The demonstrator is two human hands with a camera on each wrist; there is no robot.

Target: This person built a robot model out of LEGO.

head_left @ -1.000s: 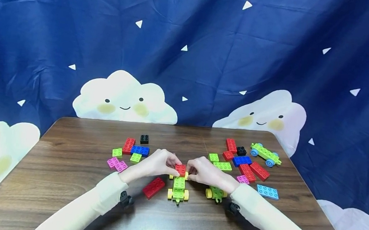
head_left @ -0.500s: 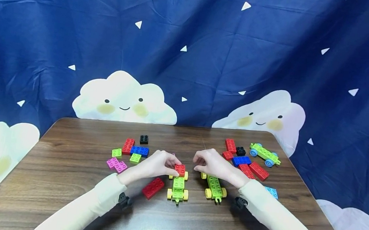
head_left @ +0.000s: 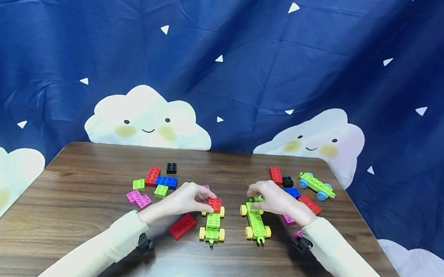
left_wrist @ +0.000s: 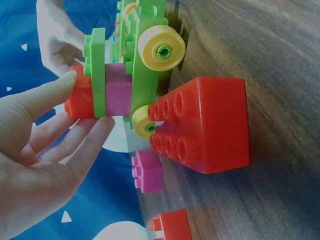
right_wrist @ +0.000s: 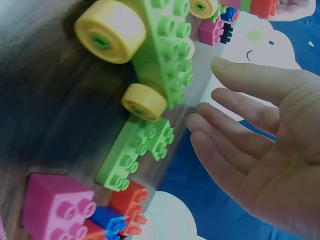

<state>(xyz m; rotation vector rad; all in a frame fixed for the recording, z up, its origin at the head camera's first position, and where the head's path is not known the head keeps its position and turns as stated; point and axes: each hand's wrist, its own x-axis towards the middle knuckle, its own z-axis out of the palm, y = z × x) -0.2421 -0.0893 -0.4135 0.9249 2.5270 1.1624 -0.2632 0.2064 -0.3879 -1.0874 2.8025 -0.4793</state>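
In the head view, my left hand pinches a red brick between thumb and fingers. That brick tops a stack: in the left wrist view, a green brick lies under it, then a pink brick, on a green car base with yellow wheels. My right hand hovers by the far end of a second green car base, also yellow-wheeled. The right wrist view shows its fingers loosely bent, apart from the base, holding nothing. Loose green bricks lie beyond this base.
A loose red brick lies left of the stacked car. Pink bricks, a blue brick and a black brick are farther left. At the right are red bricks and a green car base with blue wheels.
My right hand has left the stacked car and moved right, over the far end of the second base, uncovering more of that base. My left hand keeps its pinch on the red brick.
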